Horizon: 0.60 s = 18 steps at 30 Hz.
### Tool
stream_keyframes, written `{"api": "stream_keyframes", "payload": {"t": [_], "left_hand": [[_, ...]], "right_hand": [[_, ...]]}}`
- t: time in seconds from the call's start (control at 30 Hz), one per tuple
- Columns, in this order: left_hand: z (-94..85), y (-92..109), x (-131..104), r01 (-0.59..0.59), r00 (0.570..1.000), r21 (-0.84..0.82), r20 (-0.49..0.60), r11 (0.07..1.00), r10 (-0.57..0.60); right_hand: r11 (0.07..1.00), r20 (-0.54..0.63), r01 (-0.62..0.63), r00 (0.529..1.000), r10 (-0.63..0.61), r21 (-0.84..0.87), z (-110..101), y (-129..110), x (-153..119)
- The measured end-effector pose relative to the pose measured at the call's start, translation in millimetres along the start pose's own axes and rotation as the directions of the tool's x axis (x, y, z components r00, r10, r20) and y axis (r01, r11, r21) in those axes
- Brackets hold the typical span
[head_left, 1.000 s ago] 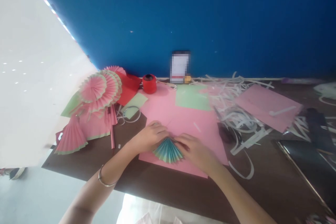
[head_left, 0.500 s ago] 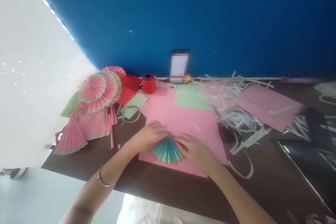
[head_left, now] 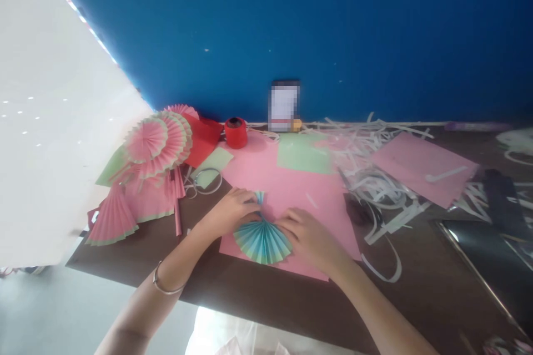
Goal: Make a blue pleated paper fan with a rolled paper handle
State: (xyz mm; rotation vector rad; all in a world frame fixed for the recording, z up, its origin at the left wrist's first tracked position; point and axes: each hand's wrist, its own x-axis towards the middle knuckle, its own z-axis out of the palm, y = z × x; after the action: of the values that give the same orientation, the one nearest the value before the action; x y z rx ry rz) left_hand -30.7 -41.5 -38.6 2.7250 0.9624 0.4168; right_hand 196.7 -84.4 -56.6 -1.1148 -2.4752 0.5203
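A pleated blue-green paper fan (head_left: 263, 241) with a pale yellow-green rim is spread over a pink paper sheet (head_left: 300, 194). My left hand (head_left: 235, 209) is closed on the fan's upper left, its fingers over the folds near the centre. A narrow pleated piece of the fan sticks up beside those fingers. At the fan's right edge, my right hand (head_left: 300, 231) pinches the pleats. Both palms face down, and the fingertips partly cover the fan's middle.
Pink and green pleated fans (head_left: 156, 144) are piled at the left. Behind the sheet stand a red roll (head_left: 235, 133) and a blurred upright card (head_left: 284, 105). White paper strips (head_left: 375, 183) lie tangled at the right, near a black flat device (head_left: 491, 266). Scissors (head_left: 191, 188) lie left.
The blue-green fan has opened wider, and its pleats now show above the centre too. My left hand has shifted slightly up and left; my right hand has barely moved.
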Motion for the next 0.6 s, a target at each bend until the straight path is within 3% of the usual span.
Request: {"api": "stream_keyframes", "payload": {"t": [0.2,0.6], "left_hand": [[-2.9,-0.5,2.0,-0.036,0.999,-0.098,0.027,0.995,0.039],[-10.7,3.4,2.2,-0.111,0.991,-0.268,0.037,0.957,0.126]], "right_hand": [[0.999,0.009,-0.015,1.0,0.015,-0.034,0.1,-1.3,-0.6],[0.996,-0.013,0.069,0.997,-0.07,-0.058,2.6,6.6,3.2]]}}
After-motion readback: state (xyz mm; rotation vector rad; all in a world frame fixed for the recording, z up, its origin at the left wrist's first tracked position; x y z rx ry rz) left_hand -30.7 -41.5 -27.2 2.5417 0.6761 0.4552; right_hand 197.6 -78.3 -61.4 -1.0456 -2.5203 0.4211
